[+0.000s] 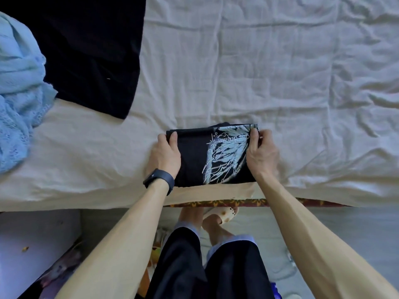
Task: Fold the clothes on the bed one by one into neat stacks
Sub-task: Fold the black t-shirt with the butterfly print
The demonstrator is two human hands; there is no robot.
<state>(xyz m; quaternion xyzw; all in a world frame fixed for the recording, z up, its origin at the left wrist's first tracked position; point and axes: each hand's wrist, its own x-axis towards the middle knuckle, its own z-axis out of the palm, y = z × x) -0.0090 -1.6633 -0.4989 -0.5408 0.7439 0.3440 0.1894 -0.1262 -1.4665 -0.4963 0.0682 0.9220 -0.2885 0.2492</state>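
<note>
Rumpled bedsheet [280,72] under a folded printed T-shirt [194,156], left hand [166,154] and right hand [261,156] clasping its ends; stacking seems next.

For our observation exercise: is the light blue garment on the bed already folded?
No, the light blue garment lies crumpled in a loose heap at the left side of the bed.

I look down on a bed's wrinkled white sheet [280,72]. Near its front edge lies a small folded black shirt [194,156] with a pale blue print. The left hand [165,155] grips the shirt's left side, thumb on top, and the right hand [262,156] pinches its right side. A dark watch [159,182] sits on the left wrist. Far to the left lie a black cloth [92,50] and a light blue knit [19,87], touching each other and well apart from the shirt.
</note>
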